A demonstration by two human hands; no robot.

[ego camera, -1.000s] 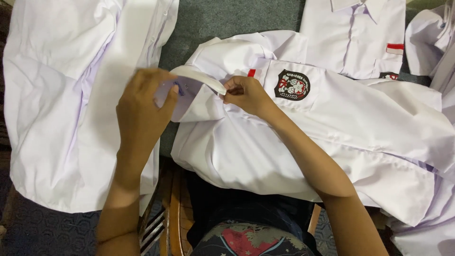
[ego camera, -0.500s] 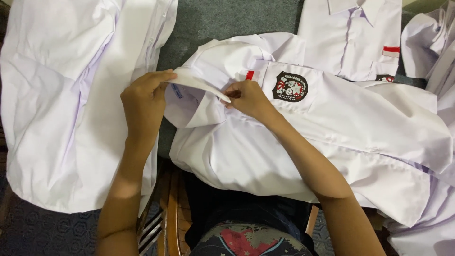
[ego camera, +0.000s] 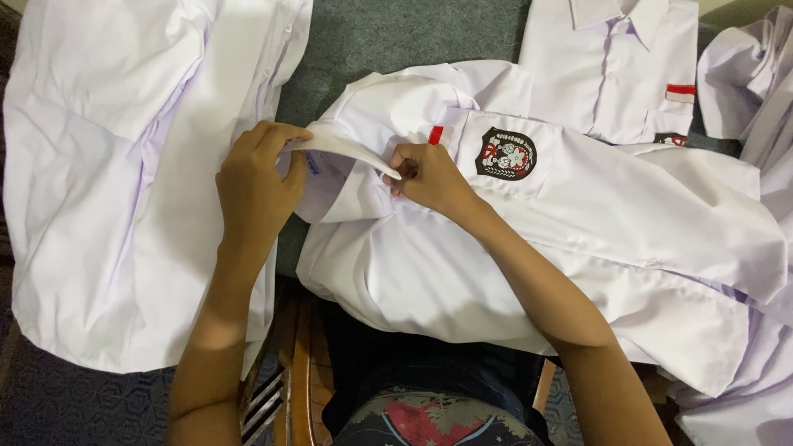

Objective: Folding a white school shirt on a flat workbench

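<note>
A white shirt with a dark round chest badge and a small red tab lies across my lap and the grey surface. My left hand pinches the shirt's collar at its left end and lifts it. My right hand grips the shirt front just below the collar's other tip, fingers closed on the cloth near the placket.
Another white shirt lies spread at the left. A third white shirt with a red-and-white tab lies buttoned at the back right, and more white cloth is piled at the far right. A wooden chair edge shows below.
My left hand has slid slightly left and down along the collar, stretching it flatter. My right hand stays at the placket.
</note>
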